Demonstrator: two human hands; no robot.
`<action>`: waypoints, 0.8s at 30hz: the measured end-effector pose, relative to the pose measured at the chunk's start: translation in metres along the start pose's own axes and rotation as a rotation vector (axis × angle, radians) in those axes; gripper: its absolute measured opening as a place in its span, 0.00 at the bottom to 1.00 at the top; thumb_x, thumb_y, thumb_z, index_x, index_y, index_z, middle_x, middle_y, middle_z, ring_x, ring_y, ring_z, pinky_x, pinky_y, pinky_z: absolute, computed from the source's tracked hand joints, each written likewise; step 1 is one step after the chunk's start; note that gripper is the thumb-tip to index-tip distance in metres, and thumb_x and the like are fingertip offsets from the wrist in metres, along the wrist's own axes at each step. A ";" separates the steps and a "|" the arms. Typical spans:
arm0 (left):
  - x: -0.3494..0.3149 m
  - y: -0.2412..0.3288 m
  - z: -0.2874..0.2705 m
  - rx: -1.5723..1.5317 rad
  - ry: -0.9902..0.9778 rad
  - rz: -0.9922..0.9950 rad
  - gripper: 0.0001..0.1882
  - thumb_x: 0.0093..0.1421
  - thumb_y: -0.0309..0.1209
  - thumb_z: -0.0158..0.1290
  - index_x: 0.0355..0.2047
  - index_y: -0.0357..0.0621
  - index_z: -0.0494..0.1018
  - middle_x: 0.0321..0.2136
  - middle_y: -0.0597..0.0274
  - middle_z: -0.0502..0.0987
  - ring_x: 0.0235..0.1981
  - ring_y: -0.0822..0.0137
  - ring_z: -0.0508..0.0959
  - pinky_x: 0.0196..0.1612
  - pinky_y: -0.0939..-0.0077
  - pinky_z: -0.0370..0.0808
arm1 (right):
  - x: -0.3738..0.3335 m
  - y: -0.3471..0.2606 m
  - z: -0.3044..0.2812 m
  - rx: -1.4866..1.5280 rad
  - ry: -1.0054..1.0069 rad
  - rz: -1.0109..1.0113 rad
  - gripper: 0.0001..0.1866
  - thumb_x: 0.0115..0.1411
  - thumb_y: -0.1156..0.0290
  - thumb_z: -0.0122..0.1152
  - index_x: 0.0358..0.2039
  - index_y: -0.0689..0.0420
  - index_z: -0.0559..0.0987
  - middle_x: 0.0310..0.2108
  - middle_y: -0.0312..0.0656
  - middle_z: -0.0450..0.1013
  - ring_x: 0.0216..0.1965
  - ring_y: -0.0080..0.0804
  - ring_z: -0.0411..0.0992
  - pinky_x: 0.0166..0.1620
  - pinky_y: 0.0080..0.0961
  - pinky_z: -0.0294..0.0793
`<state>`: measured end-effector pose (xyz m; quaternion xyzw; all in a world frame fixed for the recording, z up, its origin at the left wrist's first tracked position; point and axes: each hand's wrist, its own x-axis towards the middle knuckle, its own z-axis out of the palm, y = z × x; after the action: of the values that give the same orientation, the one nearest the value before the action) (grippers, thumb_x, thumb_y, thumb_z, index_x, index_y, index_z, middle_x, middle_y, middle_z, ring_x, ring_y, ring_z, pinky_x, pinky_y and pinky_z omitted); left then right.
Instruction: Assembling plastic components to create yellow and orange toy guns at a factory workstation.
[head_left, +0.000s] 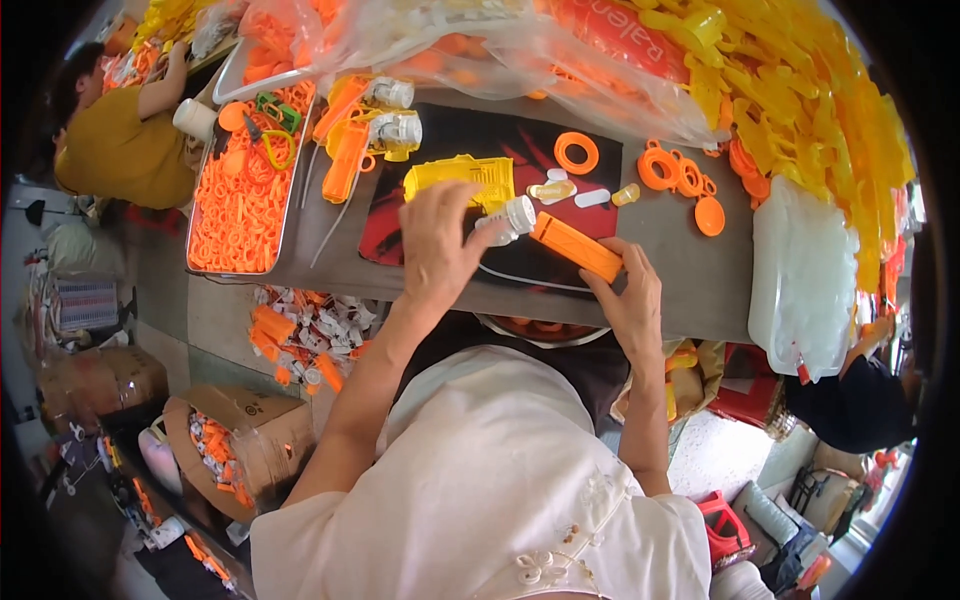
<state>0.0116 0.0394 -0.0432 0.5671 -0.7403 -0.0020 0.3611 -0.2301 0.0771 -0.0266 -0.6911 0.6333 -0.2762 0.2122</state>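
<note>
Tray (230, 270): well left of the left hand (438, 235), heaped with orange parts
Toys (350, 150): beyond the left hand and to its left
Yellow shell (475, 180): just beyond the left hand, whose fingers cover part of it
Orange ring (576, 170): beyond both hands, on the mat (390, 220)
White tub (795, 290): well right of the right hand (632, 295)
Left hand: fingers bent, pinching the clear cylinder (513, 220)
Right hand: thumb and fingers closed on the orange block (576, 247)
Cylinder and block: between the hands, ends close; cannot tell if touching
</note>
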 end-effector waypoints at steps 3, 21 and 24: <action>-0.004 0.022 0.004 -0.032 -0.132 0.048 0.33 0.46 0.37 0.69 0.53 0.46 0.70 0.42 0.61 0.72 0.45 0.57 0.70 0.48 0.61 0.65 | -0.002 0.002 0.001 0.208 0.024 -0.025 0.22 0.53 0.74 0.69 0.49 0.61 0.75 0.37 0.41 0.76 0.36 0.33 0.74 0.41 0.26 0.71; -0.021 0.009 -0.007 -0.410 -0.138 0.050 0.23 0.52 0.17 0.57 0.50 0.40 0.71 0.45 0.52 0.76 0.46 0.55 0.77 0.50 0.64 0.73 | 0.009 -0.065 0.064 1.081 0.244 0.180 0.20 0.63 0.79 0.59 0.55 0.61 0.68 0.48 0.47 0.74 0.42 0.32 0.76 0.47 0.26 0.76; -0.032 0.008 -0.010 -1.125 0.028 -0.584 0.24 0.61 0.19 0.51 0.58 0.39 0.62 0.53 0.52 0.70 0.48 0.57 0.77 0.52 0.64 0.74 | 0.008 -0.062 0.067 0.244 0.111 -0.449 0.26 0.55 0.80 0.64 0.56 0.58 0.71 0.51 0.48 0.71 0.48 0.40 0.72 0.45 0.30 0.74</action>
<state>0.0127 0.0733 -0.0497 0.4690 -0.4359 -0.4818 0.5982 -0.1397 0.0725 -0.0366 -0.7674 0.4369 -0.4282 0.1922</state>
